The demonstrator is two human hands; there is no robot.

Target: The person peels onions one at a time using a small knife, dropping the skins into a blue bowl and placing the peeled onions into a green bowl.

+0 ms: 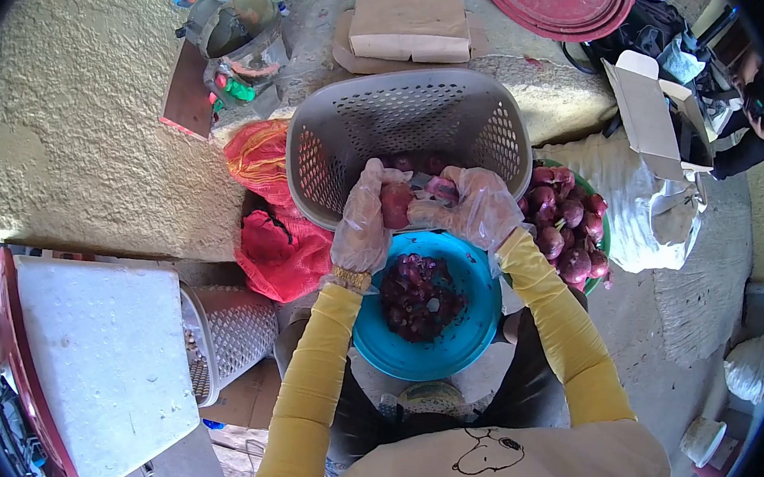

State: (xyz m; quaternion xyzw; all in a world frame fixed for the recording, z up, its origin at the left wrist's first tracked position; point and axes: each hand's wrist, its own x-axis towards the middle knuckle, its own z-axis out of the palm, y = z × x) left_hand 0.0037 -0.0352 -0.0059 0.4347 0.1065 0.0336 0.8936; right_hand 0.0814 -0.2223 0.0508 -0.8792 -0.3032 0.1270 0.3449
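**A:** So where's the onion (397,203) at, and is it actually being held?

**B:** Yep. It's grasped by the left hand (364,222), right at the near edge of the crate (402,105). Taking the onion as the clock's centre, the crate's far wall is seen at 12 and the blue basin (369,321), with dark scraps (422,299) in it, at 6.

**A:** And the right hand (485,204)?

**B:** It's found at 3 o'clock, fingers curled in. Can't tell from here whether anything is held in that grip; too much is hidden.

**A:** What could be messed up, then?

**B:** Slipping, mostly. Thin, baggy gloves (466,217) are worn, so if the left grip is loosened, the onion could be lost into the crate or dropped among the scraps. Loose plastic might get pinched between fingers and onion too.

**A:** Anything else?

**B:** The heap (571,222) in the green bowl (588,186), just past 3. It's piled high beside the right sleeve (540,284), so onions could be knocked out if that elbow is swung wide.
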